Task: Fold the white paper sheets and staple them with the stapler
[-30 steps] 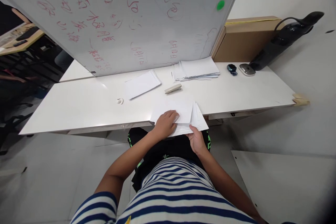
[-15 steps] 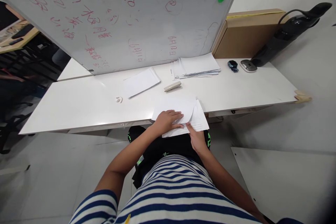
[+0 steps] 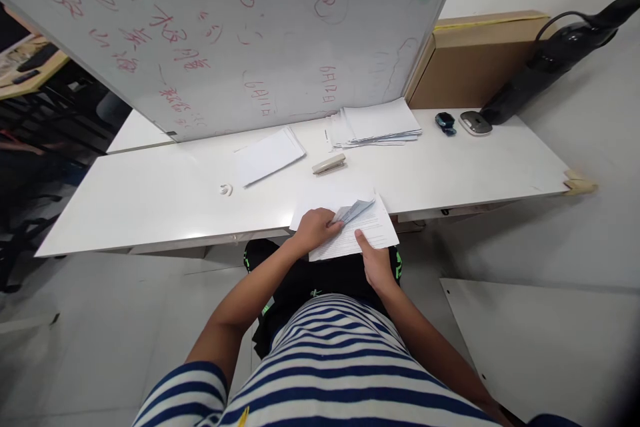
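Note:
Sheets of printed paper (image 3: 367, 233) lie over the front edge of the white desk, partly above my lap. My left hand (image 3: 316, 229) is closed on the upper sheet (image 3: 356, 211), its thumb on top, and that sheet's right part is lifted and curled to the left. Lines of print show on the sheet beneath. My right hand (image 3: 376, 263) grips the lower right edge of the papers, thumb on top and the other fingers hidden underneath. Just beyond the papers lies a beige stapler (image 3: 329, 165).
Behind the stapler are a smaller paper stack (image 3: 270, 157) and a larger one (image 3: 377, 123). A white earphone-like item (image 3: 226, 189) lies left. A whiteboard (image 3: 280, 40) stands along the back. At right are a watch (image 3: 445, 123), a mouse (image 3: 475, 123), a cardboard box (image 3: 480, 67) and a black bottle (image 3: 545, 70).
My left hand has gone from lying flat on the top sheet to gripping it. The sheet's right side has curled up leftward, baring print below. My right hand stays in place.

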